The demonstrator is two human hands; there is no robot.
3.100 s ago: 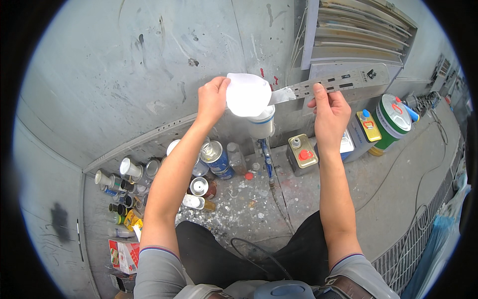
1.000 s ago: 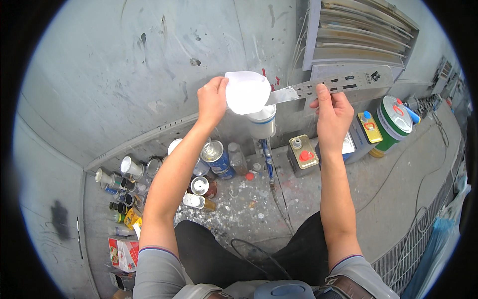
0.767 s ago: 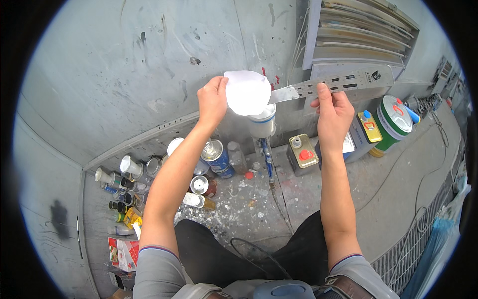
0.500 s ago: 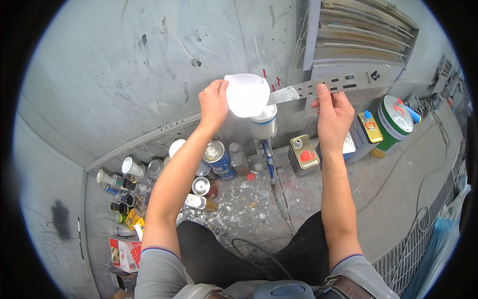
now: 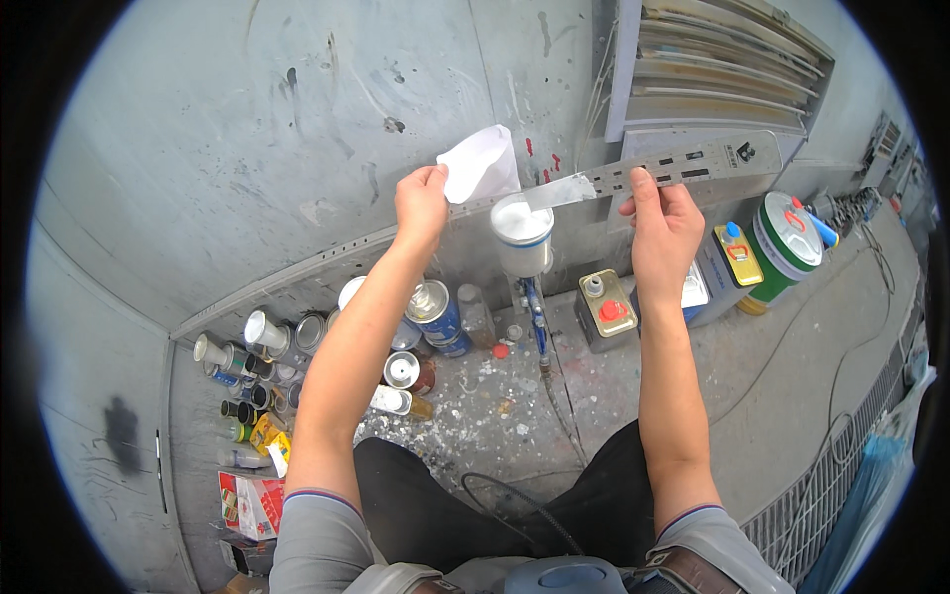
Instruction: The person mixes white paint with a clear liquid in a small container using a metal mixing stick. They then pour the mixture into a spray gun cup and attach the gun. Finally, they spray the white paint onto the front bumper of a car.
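Note:
My left hand (image 5: 423, 203) is closed, pinching the edge of a white paper paint strainer (image 5: 482, 166). The strainer hangs tilted, up and left of a white cup (image 5: 522, 255) with a blue band and white paint in it. Beneath the cup is what looks like a spray gun (image 5: 535, 309) with a blue-marked handle. To the right, my right hand (image 5: 661, 223) grips a long slotted metal mixing ruler (image 5: 698, 163) between thumb and fingers. The ruler's white-coated left end reaches the cup's rim; whether it touches, I cannot tell.
Paint cans (image 5: 431, 303) and bottles (image 5: 477, 315) crowd the floor at left. A rectangular solvent tin (image 5: 607, 309) and a green-and-white drum (image 5: 787, 238) stand at right. A hose (image 5: 564, 416) crosses the paint-spattered floor. Behind rises a grey wall (image 5: 297, 148) with a louvred vent (image 5: 727, 64).
The strainer has tipped from its wide round mouth showing to a narrower side-on shape, moving up off the cup. The cup's mouth is now uncovered. My right hand and the ruler barely moved.

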